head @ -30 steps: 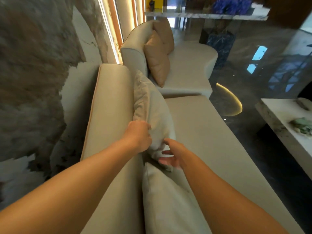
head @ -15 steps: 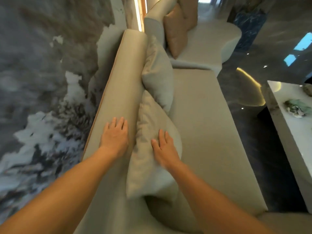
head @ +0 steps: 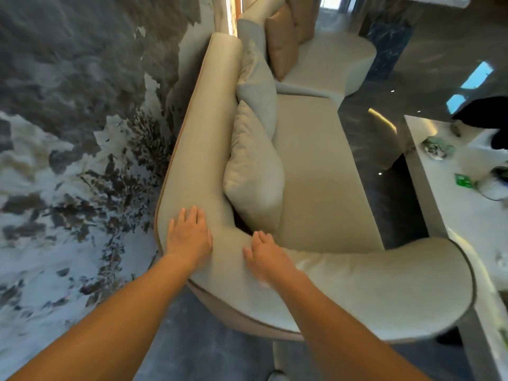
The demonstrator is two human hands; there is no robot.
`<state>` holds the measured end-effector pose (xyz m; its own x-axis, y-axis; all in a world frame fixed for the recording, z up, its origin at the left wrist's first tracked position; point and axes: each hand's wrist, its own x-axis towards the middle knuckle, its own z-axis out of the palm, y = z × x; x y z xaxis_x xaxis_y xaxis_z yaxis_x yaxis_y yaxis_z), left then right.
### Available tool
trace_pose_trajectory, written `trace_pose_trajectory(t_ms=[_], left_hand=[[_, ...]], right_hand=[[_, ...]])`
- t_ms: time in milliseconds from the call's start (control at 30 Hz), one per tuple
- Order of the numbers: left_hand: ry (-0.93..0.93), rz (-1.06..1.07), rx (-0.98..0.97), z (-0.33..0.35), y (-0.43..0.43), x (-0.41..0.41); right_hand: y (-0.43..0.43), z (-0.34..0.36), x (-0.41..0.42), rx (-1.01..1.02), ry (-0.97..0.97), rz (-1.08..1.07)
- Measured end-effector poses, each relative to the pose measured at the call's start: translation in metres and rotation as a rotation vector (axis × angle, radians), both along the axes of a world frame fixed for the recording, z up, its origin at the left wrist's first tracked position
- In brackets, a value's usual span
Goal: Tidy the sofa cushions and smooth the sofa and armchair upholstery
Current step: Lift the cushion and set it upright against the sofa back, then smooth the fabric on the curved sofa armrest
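Note:
A beige sofa (head: 324, 171) runs away from me, its padded backrest (head: 203, 138) curving round into an armrest at the near end. My left hand (head: 189, 237) lies flat on the backrest's near corner, fingers apart. My right hand (head: 266, 257) rests flat on the curved armrest beside it, holding nothing. Two grey-beige cushions lean against the backrest: the near cushion (head: 253, 166) and the far cushion (head: 258, 86). Beyond them a second beige seat (head: 330, 61) carries two tan cushions (head: 280, 42).
A marbled grey and white wall (head: 68, 133) stands close on the left. A white table (head: 467, 215) with small items on it stands to the right, across a strip of dark glossy floor (head: 384, 174). A dark shape (head: 483, 111) sits at the right edge.
Both hands left the cushions and moved back along the sofa to its near curved corner. The view pulled back, so the armrest now shows.

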<state>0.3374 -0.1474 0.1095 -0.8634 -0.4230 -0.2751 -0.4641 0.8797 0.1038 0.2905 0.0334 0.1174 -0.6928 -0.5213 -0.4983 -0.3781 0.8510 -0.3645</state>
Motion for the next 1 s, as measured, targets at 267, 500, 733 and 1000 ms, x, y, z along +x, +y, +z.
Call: trace_pose_trajectory(t_ms=[267, 500, 733, 1000], left_hand=[[0.242, 0.172, 0.073, -0.031, 0.045, 0.063], [0.37, 0.264, -0.01, -0.056, 0.06, 0.046], [0.39, 0.238, -0.064, -0.059, 0.038, 0.017], [0.397, 0.189, -0.053, -0.061, -0.03, -0.042]], right_hand=[[0.033, -0.029, 0.071, 0.001, 0.302, 0.044], [0.036, -0.055, 0.064, -0.073, 0.548, 0.041], [0.014, -0.06, 0.043, -0.087, 0.578, 0.014], [-0.052, -0.064, -0.006, -0.093, 0.581, -0.039]])
